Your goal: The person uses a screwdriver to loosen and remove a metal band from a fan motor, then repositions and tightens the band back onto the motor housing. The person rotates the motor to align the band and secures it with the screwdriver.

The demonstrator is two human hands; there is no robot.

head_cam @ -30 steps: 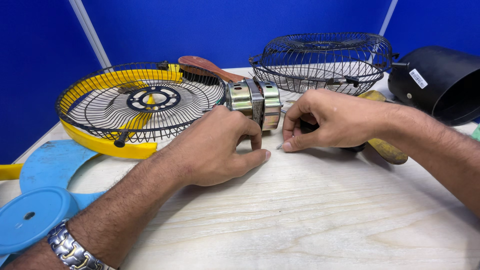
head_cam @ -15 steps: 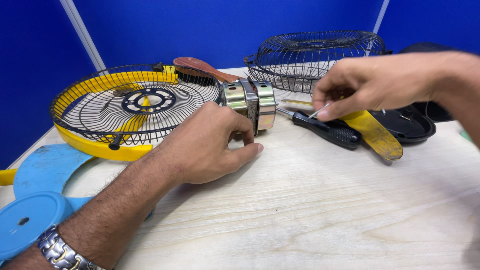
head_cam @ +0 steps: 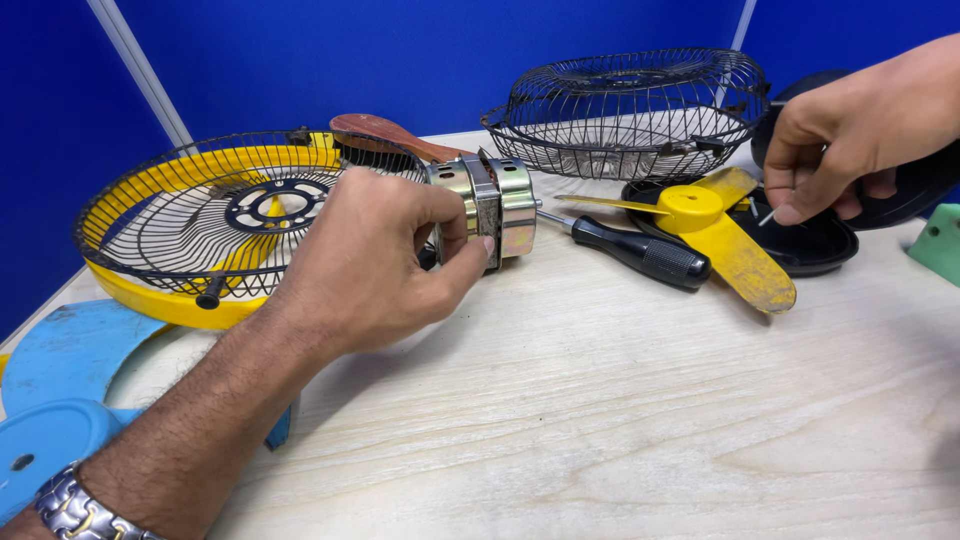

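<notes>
Blue plastic parts [head_cam: 60, 390] lay at the pale wooden table's [head_cam: 620, 420] left edge, left of the fan motor [head_cam: 490, 205]. Behind them sat a yellow-rimmed wire guard [head_cam: 200, 225]. The left hand [head_cam: 370, 265] gripped the motor. Right of the motor lay a screwdriver [head_cam: 640, 252] and a yellow blade [head_cam: 720, 230]. The right hand [head_cam: 850, 130] pinched a small pin [head_cam: 768, 216]. Blue walls stood behind.

Two wire fan guards, one yellow-rimmed [head_cam: 190, 235] and one dark [head_cam: 630, 110]. One fan motor [head_cam: 490, 200], one black-handled screwdriver [head_cam: 640, 255], one yellow blade [head_cam: 715, 235]. Two blue plastic parts [head_cam: 60, 400] sit at the left.
</notes>
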